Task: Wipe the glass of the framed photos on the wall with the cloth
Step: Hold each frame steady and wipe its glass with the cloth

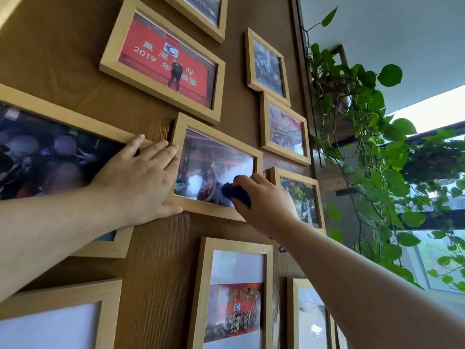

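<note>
Several light wooden framed photos hang on a brown wood-grain wall. In the middle hangs a landscape frame with reflective glass. My right hand is shut on a bunched dark blue cloth and presses it on the glass at the frame's lower right corner. My left hand lies flat with fingers spread against that frame's left edge, partly over the corner of the large frame at the left.
A red-banner photo frame hangs above, smaller frames to the right, and a portrait frame below. Trailing green vines hang on shelves at the wall's right edge, in front of a window.
</note>
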